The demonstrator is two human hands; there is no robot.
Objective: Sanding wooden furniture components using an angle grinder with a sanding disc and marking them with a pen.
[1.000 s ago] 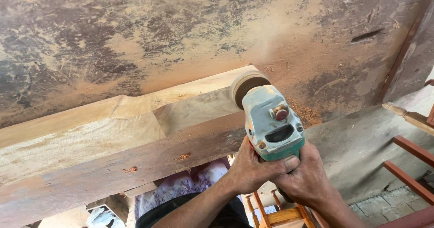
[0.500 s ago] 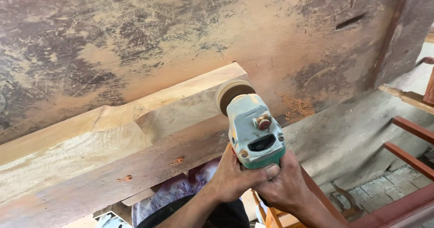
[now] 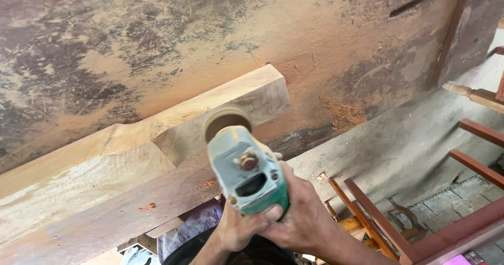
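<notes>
Lying across one dusty, sawdust-strewn workbench (image 3: pixel 157 39), a single pale wooden beam (image 3: pixel 131 160) runs from the lower left up to its squared end near the middle. Several reddish-brown furniture frames (image 3: pixel 472 149) stand at the right over the floor. One green angle grinder (image 3: pixel 247 165) is pressed with its round sanding disc (image 3: pixel 227 119) against the beam's notched face. Two hands hold it: the left hand (image 3: pixel 242 227) is wrapped around the rear of the body, and the right hand (image 3: pixel 304 217) is clasped close along its side. One small heap of sawdust (image 3: pixel 344 112) sits just beyond the beam's end.
</notes>
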